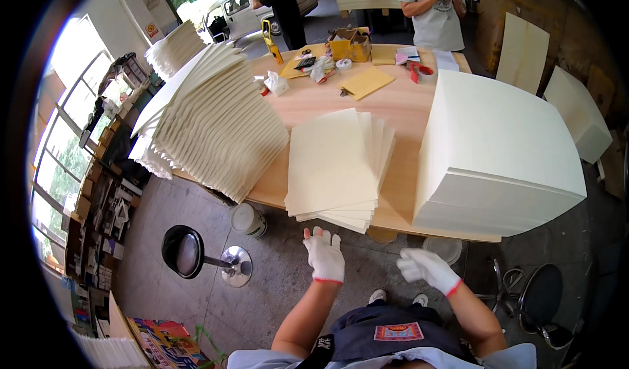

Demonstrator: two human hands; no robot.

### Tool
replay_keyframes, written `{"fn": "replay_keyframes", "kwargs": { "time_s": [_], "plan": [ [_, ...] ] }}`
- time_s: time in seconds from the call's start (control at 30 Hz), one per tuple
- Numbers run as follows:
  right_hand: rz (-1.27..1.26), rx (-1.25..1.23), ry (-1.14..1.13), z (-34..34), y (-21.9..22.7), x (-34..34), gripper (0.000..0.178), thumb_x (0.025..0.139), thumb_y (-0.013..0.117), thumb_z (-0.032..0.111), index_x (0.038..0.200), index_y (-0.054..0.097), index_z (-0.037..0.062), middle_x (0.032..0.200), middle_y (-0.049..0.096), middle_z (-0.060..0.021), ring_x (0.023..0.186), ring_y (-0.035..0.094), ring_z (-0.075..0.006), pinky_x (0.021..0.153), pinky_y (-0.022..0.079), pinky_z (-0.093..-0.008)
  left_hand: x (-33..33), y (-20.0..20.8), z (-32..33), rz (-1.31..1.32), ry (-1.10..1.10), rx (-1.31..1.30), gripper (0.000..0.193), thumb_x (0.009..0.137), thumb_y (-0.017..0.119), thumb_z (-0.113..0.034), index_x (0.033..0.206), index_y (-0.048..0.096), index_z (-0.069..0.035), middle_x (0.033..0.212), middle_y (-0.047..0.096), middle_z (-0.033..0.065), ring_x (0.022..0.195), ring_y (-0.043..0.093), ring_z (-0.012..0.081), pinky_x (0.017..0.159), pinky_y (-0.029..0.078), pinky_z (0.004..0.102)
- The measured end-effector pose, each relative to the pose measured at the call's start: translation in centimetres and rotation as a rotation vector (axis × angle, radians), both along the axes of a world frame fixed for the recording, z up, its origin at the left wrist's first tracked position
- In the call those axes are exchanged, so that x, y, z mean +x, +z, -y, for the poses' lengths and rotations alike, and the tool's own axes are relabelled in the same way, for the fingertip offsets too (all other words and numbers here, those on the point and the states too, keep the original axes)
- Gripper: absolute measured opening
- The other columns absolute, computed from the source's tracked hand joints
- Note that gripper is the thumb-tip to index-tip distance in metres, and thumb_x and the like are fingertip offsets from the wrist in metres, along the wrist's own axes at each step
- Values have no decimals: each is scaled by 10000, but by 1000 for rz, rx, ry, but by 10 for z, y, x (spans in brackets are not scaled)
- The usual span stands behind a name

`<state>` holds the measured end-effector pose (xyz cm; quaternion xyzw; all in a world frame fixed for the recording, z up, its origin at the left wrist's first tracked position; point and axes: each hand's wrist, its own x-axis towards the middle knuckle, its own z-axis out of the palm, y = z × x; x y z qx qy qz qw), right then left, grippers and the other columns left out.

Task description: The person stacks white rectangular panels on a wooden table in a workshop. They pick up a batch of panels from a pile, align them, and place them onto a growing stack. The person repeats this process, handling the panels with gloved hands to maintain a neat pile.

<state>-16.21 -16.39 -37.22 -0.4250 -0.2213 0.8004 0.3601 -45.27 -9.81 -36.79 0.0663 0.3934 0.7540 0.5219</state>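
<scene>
My left hand [325, 256], in a white glove with a red cuff and some bare fingertips, is open just short of the table's front edge. It holds nothing. Closest to it is a small, loosely fanned pile of cream sheets [331, 166] at the middle of the table. My right hand [426, 268], gloved the same way, hangs in the air right of the pile. Its fingers point left, loosely bent and partly apart, with nothing visible in them. A tall block of white sheets [498, 133] stands to the right. Leaning layers of cream sheets [216, 120] rise on the left.
On the wooden table [400, 202], a yellow box [350, 44], yellow envelope [368, 82] and red tape dispenser [420, 72] lie at the back. Below are a white bucket [248, 220], a stool [185, 251] and a wheeled chair [540, 297]. Two people stand beyond the table.
</scene>
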Motion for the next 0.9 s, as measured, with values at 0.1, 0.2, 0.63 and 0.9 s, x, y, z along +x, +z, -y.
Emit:
{"fn": "replay_keyframes", "kwargs": {
  "time_s": [0.1, 0.2, 0.63, 0.9],
  "plan": [
    [278, -51, -37, 59, 16, 77, 338, 1052, 621, 337, 1176, 704, 34, 977, 761, -109, 686, 653, -128, 618, 532, -269, 64, 61, 31, -378, -171, 341, 510, 1017, 518, -35, 1517, 427, -77, 1564, 492, 173, 1400, 527, 356, 1171, 398, 516],
    [491, 142, -193, 88, 59, 141, 342, 1061, 579, 326, 1093, 717, 15, 827, 746, -104, 571, 598, -100, 535, 480, -235, 106, 138, 30, -915, -374, 842, 373, 957, 620, 35, 1321, 594, -40, 1381, 641, 209, 1296, 625, 370, 1105, 476, 479],
    [1296, 553, -1087, 64, 232, 311, 497, 1027, 582, 570, 1026, 694, 86, 851, 683, -91, 733, 634, -200, 664, 459, -322, 385, 329, -58, -1957, -909, 1280, 320, 930, 690, -167, 1244, 732, -116, 1201, 707, 158, 1097, 675, 324, 963, 530, 396],
    [2217, 832, -628, 42, 264, 322, 489, 935, 635, 602, 800, 628, 132, 751, 664, -114, 738, 683, -340, 654, 514, -466, 432, 310, -98, -1935, -1254, 1118, 291, 950, 716, -279, 1190, 761, -120, 1128, 731, 125, 1044, 700, 267, 922, 543, 385]
  ]
}}
